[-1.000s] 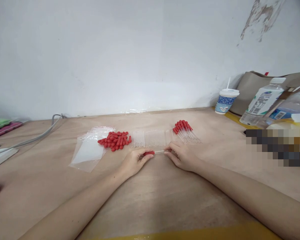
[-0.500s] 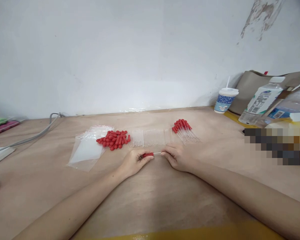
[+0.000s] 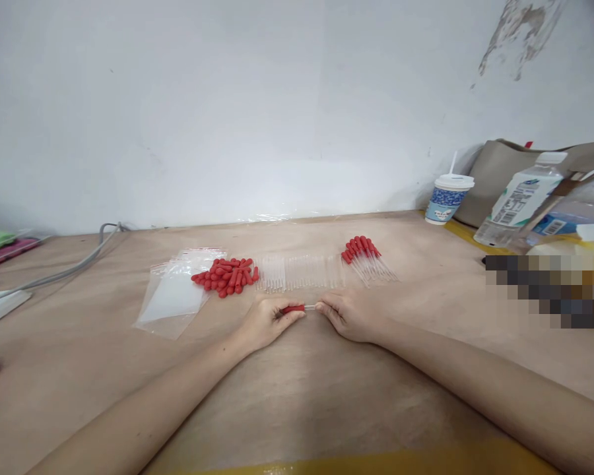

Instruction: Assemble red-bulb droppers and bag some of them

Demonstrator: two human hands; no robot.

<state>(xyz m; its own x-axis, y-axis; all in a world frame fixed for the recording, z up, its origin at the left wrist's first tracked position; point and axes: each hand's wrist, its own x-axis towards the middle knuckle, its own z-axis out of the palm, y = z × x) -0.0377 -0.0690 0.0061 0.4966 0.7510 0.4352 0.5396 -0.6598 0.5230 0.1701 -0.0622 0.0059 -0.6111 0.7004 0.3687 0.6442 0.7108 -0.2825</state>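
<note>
My left hand is closed on a red rubber dropper bulb, its open end turned to the right. From that end a thin clear dropper tube runs into the fingers of my right hand, which pinch it. How deep the tube sits inside the bulb is hidden. Beyond my left hand lies a heap of loose red bulbs. A row of clear tubes stretches behind both hands. Past my right hand, several droppers with red bulbs fitted lie fanned together.
Clear zip bags lie left of the bulb heap. A grey cable crosses the far left. At the right stand a paper cup with a straw, a plastic bottle and a grey bag. The wall closes the back.
My right hand has shifted slightly left, toward the red bulb, and less of the clear tube shows between the hands. My left hand keeps its hold on the bulb.
</note>
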